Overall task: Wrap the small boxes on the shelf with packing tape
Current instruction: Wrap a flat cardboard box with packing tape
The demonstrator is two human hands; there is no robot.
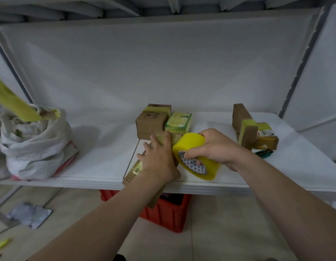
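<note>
I counted seven cardboard boxes (151, 125) on the shelf (99, 162), as near as I could tell: three clustered in the middle, one long box (132, 173) at the front edge, and three at the right. There was one tape roll (193, 146), one white sack (35, 147), one red crate (167, 213) and two pens (264, 153).

Shelf (99, 147) open btwn sack (35, 144) & boxes (152, 125).

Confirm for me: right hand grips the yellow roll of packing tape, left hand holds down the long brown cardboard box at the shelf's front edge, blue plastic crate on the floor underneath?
Not blue: the head view shows a red plastic crate under the white shelf. The rest stands: right hand grips the yellow roll of packing tape, left hand holds down the long brown cardboard box.
</note>
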